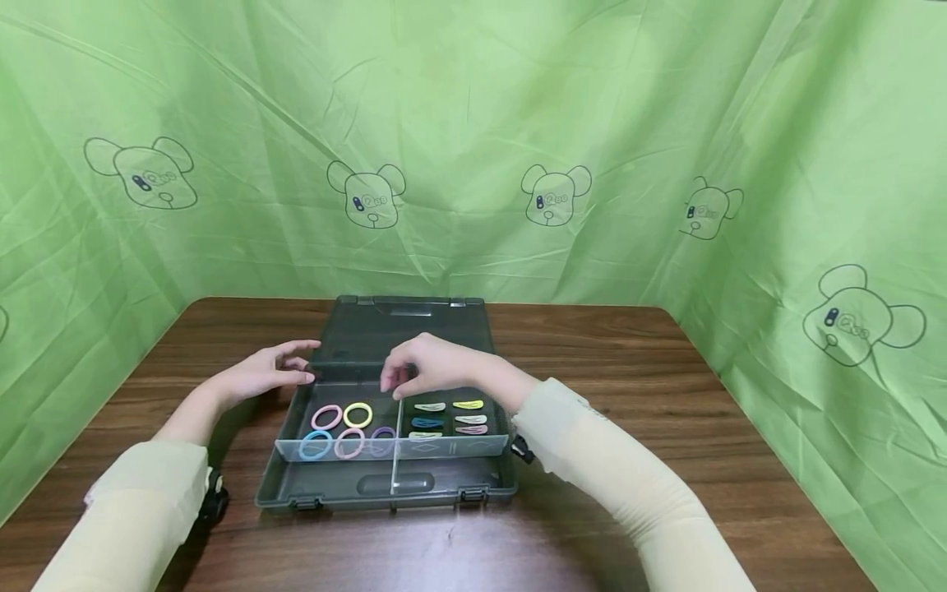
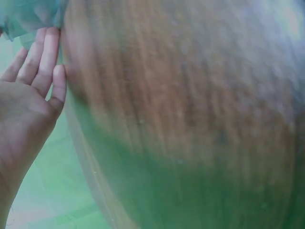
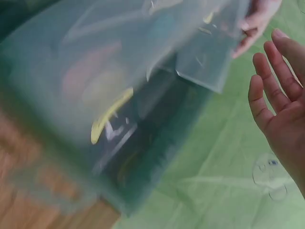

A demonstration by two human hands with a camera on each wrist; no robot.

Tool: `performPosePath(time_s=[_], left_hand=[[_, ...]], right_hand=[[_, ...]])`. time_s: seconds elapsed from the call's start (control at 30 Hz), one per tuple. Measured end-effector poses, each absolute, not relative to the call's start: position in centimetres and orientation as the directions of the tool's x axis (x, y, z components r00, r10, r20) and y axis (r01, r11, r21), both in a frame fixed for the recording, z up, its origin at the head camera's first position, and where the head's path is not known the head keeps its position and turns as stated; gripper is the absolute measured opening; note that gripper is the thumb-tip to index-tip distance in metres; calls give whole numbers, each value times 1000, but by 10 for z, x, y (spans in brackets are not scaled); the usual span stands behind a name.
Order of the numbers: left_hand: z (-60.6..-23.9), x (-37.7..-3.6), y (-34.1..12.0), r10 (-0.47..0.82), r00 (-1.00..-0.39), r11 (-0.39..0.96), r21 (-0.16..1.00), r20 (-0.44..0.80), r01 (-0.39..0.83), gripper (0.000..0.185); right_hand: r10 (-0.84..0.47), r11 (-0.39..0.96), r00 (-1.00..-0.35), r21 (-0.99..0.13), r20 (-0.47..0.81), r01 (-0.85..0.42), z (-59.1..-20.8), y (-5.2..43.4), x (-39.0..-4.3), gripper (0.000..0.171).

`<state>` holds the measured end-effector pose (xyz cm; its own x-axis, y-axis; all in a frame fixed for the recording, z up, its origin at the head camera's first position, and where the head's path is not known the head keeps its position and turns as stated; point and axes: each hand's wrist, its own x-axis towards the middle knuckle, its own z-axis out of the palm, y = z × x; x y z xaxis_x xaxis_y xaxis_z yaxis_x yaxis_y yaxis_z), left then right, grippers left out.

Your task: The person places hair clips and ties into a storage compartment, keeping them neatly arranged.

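Observation:
A dark translucent plastic case (image 1: 348, 493) lies open on the table, its lid (image 1: 407, 329) folded back. Several colourful hair ties (image 1: 358, 415) sit in its left compartment. Right of a clear divider (image 1: 400, 419), several snap hair clips (image 1: 469, 419) are laid out in two columns. My left hand (image 1: 270, 372) is at the case's left side near the hinge, its fingertips right at the edge; in the left wrist view its fingers (image 2: 47, 62) are nearly straight. Over the middle of the case hovers my right hand (image 1: 429, 366), fingers (image 3: 271, 88) loosely bent with nothing between them.
A wooden table (image 1: 607, 427) carries the case. Two latches (image 1: 307, 502) stick out at the case's front edge, behind a low clear strip wall (image 1: 459, 446). Green curtain (image 1: 459, 99) with printed bear heads hangs round the back and sides.

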<state>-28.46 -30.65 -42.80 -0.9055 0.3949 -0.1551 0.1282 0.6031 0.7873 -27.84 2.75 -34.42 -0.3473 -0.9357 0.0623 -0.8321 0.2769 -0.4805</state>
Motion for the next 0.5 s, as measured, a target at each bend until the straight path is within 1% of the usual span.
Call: performPosePath(time_s=[0.17, 0.27, 0.4, 0.5], left_hand=[[-421, -282, -304, 371, -912, 639, 760, -172, 116, 71], [-414, -277, -301, 369, -917, 660, 738, -155, 140, 69], [-403, -269, -298, 369, -927, 696, 681, -68, 227, 68], [-398, -262, -297, 358, -934, 723, 627, 19, 290, 69]], right_hand=[[-928, 272, -359, -468, 105, -841, -332, 62, -276, 13], [-917, 279, -376, -463, 130, -841, -327, 85, -275, 13], [-893, 305, -414, -441, 177, -844, -322, 117, -271, 12], [-858, 340, -463, -430, 223, -836, -320, 142, -265, 10]])
